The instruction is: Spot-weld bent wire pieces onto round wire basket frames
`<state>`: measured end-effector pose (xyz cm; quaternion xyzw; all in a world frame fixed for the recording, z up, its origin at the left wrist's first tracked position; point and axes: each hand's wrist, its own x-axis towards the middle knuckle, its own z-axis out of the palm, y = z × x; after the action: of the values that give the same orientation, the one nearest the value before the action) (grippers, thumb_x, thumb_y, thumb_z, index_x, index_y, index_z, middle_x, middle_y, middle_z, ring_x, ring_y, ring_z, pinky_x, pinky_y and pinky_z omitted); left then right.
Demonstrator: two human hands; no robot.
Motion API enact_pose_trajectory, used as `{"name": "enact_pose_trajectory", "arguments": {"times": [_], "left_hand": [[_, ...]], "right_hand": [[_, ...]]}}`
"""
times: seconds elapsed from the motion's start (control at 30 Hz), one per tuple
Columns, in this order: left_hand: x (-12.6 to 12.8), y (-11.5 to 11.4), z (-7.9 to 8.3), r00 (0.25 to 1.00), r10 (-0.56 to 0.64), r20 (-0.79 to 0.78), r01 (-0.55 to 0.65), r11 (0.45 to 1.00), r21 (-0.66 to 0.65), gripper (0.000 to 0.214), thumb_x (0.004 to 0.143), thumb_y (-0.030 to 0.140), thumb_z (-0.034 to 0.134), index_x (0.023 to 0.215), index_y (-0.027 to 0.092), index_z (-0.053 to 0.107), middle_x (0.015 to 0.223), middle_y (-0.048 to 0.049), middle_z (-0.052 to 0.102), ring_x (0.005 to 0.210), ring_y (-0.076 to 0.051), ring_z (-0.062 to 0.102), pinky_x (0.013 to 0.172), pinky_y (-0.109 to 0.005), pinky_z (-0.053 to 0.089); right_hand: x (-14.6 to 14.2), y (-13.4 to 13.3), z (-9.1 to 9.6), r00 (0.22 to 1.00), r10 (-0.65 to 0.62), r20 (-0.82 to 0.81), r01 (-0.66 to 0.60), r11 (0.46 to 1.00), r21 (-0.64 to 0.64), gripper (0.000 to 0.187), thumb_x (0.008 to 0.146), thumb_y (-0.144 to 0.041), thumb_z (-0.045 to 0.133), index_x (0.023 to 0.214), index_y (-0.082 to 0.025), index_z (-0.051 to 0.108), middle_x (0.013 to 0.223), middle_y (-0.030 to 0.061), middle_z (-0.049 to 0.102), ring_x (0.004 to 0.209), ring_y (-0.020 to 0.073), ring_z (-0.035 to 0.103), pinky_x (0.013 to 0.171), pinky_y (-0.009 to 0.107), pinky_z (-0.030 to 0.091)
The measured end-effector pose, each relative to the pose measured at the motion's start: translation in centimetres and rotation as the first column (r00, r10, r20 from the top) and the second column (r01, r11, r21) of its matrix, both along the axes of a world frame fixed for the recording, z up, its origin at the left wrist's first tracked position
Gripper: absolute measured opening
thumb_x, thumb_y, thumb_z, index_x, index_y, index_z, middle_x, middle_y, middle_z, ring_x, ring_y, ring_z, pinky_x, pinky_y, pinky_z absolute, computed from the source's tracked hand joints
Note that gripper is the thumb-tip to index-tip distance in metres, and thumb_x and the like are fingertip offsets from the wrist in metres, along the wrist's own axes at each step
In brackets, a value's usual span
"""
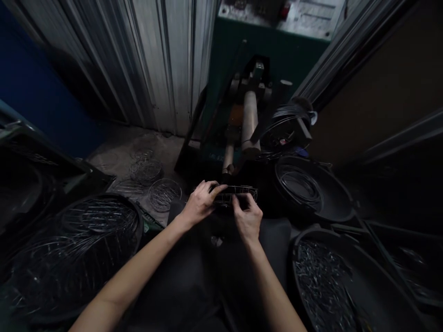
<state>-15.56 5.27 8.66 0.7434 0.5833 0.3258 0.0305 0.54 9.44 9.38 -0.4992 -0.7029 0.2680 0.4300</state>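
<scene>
Both hands are at a round wire grid (252,190), seen almost edge-on just below the lower metal arm (228,159) of a green machine (224,50) that looks like a spot welder. My left hand (201,201) is closed on the grid's left side, with the thumb stretched along the top. Thumb and fingers of my right hand (248,216) pinch together at the grid's near edge. Whether a small piece is also between those right fingers is too dark to make out. Above them, the thick upper metal arm (250,120) points down toward me.
Left, a dark tub (140,221) holds stacked wire grids; more round grids (165,194) lie on the floor. To the right are a basin (339,203) with wire rings, a basin (377,281) of small bent metal pieces, and a wire coil (284,113). Corrugated metal wall (155,60) stands behind.
</scene>
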Motion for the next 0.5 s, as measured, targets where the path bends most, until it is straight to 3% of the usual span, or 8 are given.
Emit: {"name": "enact_pose_trajectory", "arguments": {"times": [0.5], "left_hand": [[-0.9, 3.1, -1.3, 1.0, 0.006, -0.004, -0.006, 0.996, 0.086, 0.063, 0.075, 0.01, 0.062, 0.132, 0.021, 0.038, 0.118, -0.0095, 0.049, 0.112, -0.022, 0.052, 0.103, -0.045, 0.041]], "right_hand": [[-0.7, 2.8, -0.8, 0.999, 0.013, 0.034, -0.018, 0.99, 0.143, 0.023, 0.087, -0.039, 0.05, 0.08, -0.019, 0.059, 0.077, 0.0044, 0.064, 0.069, 0.0157, 0.059, 0.068, 0.027, 0.046]]}}
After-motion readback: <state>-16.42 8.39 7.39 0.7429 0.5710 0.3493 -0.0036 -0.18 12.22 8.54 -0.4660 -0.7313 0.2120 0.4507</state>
